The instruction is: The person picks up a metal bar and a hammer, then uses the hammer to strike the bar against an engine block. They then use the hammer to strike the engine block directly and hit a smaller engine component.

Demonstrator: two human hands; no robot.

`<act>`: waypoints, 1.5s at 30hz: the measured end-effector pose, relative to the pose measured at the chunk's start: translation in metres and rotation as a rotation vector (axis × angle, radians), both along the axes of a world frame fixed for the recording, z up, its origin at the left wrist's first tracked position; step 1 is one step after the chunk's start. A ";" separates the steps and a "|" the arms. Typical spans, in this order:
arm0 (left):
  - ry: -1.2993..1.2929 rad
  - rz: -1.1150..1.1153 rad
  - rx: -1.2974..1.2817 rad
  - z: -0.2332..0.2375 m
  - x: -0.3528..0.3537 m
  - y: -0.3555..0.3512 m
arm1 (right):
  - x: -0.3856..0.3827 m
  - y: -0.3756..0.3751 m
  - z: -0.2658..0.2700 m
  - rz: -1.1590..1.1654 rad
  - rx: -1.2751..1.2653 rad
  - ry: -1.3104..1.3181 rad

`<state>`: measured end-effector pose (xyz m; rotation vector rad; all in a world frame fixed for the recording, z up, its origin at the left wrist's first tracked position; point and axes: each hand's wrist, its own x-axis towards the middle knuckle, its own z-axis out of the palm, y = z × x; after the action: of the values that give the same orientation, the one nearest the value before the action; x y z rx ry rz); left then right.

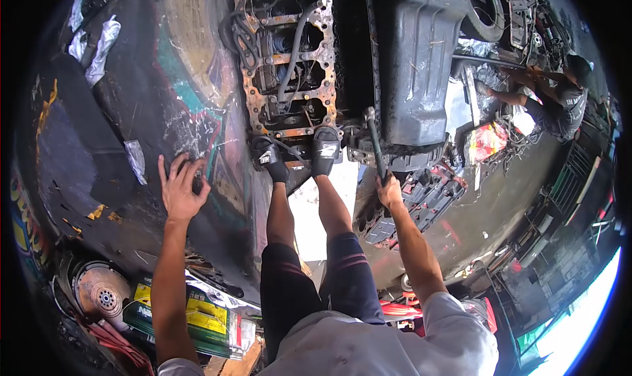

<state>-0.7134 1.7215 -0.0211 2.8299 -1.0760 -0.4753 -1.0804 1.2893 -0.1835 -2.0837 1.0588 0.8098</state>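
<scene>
My right hand (pixel 390 193) is wrapped round the lower end of a hammer (pixel 376 145), its dark handle pointing away from me and its small metal head at the far end. The hammer overlaps the gap between a rusty engine block (pixel 327 66) and a large dark ribbed oil pan (pixel 421 60). My left hand (pixel 184 186) is held out with fingers spread and bent, nothing in it, over the dark painted surface (pixel 217 129) on the left. Both my feet, in black slides (pixel 326 150), stand at the near end of the engine block.
A dark engine part (pixel 421 205) lies beyond my right forearm. At the right, a crouching person (pixel 566 106) holds a long bar (pixel 490 62) near a red-and-yellow bag (pixel 487 142). Hoses (pixel 299 50) lie across the block. A round rusty disc (pixel 102 294) and a green-yellow box (pixel 204 317) sit lower left.
</scene>
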 end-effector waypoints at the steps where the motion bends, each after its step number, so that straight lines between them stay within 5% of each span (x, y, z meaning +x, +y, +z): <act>1: -0.011 -0.011 -0.001 -0.003 0.000 0.000 | 0.005 -0.001 -0.015 -0.037 -0.013 0.027; 3: -0.035 -0.029 -0.001 -0.004 0.000 0.000 | 0.005 -0.006 -0.050 -0.085 -0.017 0.020; 8: -0.022 -0.019 -0.008 -0.009 0.000 0.006 | -0.027 -0.032 -0.132 0.082 0.000 0.474; 19: -0.001 -0.003 -0.036 -0.007 -0.002 0.012 | 0.037 -0.032 -0.030 0.013 -0.066 0.234; 26: 0.003 -0.002 -0.025 -0.008 0.000 0.011 | -0.001 -0.032 -0.073 0.077 -0.094 0.379; 31: 0.002 -0.007 -0.080 -0.009 0.000 0.011 | 0.003 -0.032 -0.044 -0.065 -0.038 0.464; 32: 0.000 -0.003 -0.085 -0.008 0.000 0.013 | 0.001 -0.033 -0.034 0.115 -0.138 0.297; 41: -0.008 -0.026 -0.060 -0.004 -0.001 0.008 | 0.196 -0.037 0.163 -0.067 -0.079 -0.227; 45: -0.036 -0.040 -0.022 -0.002 -0.006 0.007 | 0.306 -0.071 0.220 -0.013 -0.145 -1.096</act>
<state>-0.7191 1.7285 -0.0226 2.8133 -1.1387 -0.4147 -0.7740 1.2179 0.0364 -2.1353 0.4963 -0.4501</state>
